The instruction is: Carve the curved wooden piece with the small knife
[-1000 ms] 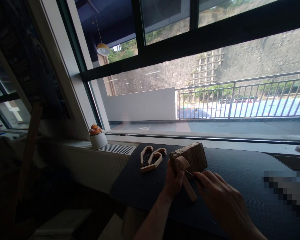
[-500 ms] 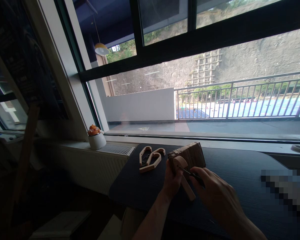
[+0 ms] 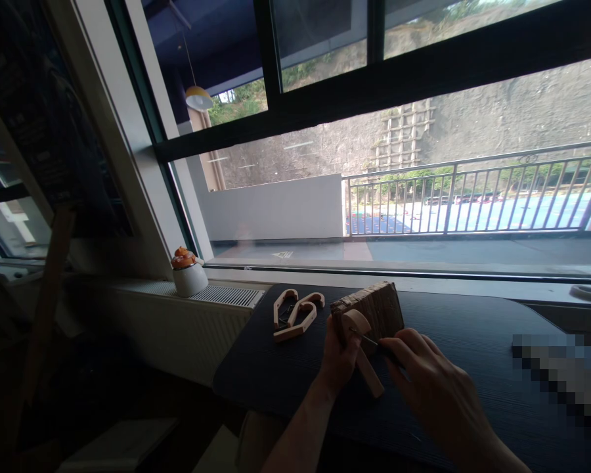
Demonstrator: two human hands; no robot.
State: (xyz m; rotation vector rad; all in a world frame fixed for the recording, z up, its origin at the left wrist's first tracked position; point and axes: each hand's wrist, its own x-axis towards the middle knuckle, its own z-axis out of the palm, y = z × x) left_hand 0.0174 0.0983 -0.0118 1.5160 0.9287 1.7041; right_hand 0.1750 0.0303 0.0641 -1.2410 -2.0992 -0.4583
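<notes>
My left hand is closed around a light wooden hook-shaped piece, whose straight leg slants down to the right. The piece rests against a brown block with a ridged, layered top; the left fingers also reach behind its near end. My right hand is wrapped round the dark handle of a screwdriver. Its thin shaft points left, with the tip at the curved part of the wooden piece. Whether a screw sits under the tip is too small to tell.
On the dark table, similar curved wooden pieces lie with small dark hardware between them. A white jar with an orange top stands on the radiator at left. A pixelated object lies at right. The window runs behind.
My right hand has turned slightly around the screwdriver handle, its fingers shifted. The left hand, wooden piece and block stay about where they were.
</notes>
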